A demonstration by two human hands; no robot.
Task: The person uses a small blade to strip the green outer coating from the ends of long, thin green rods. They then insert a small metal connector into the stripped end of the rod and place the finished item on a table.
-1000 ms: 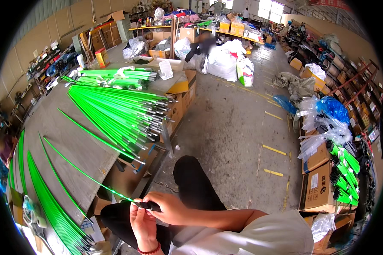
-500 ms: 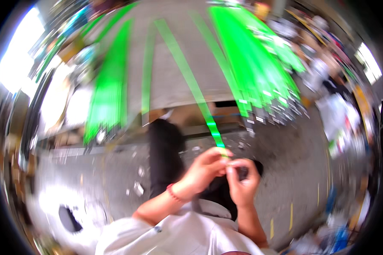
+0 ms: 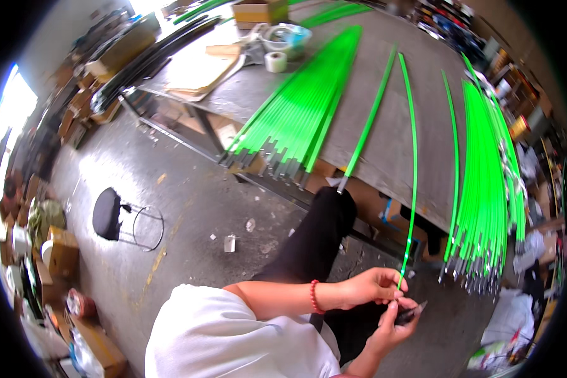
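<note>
My left hand (image 3: 379, 286), with a red bead bracelet (image 3: 315, 297) on its wrist, is closed in a pinch on the near end of a long, narrow green strip (image 3: 414, 170). The strip runs back onto the table from my fingers. Just below, my right hand (image 3: 390, 331) has its thumb at the same end, its fingers curled round a small dark pointed tool (image 3: 411, 314); its exact kind is hidden by the fingers. Another single green strip (image 3: 375, 120) lies to the left, its end past the table edge over my knee.
On the grey table (image 3: 384, 157) lie a fanned bundle of green strips (image 3: 302, 104) at left and another bundle (image 3: 483, 189) at right, dark ends overhanging. A tape roll (image 3: 275, 62) and cardboard box (image 3: 260, 11) stand far left. A black stool (image 3: 108, 213) is on the floor.
My view has swung to the left, so the table and both bundles sit farther right and the stool shows whole. Both hands remain together at the strip's end.
</note>
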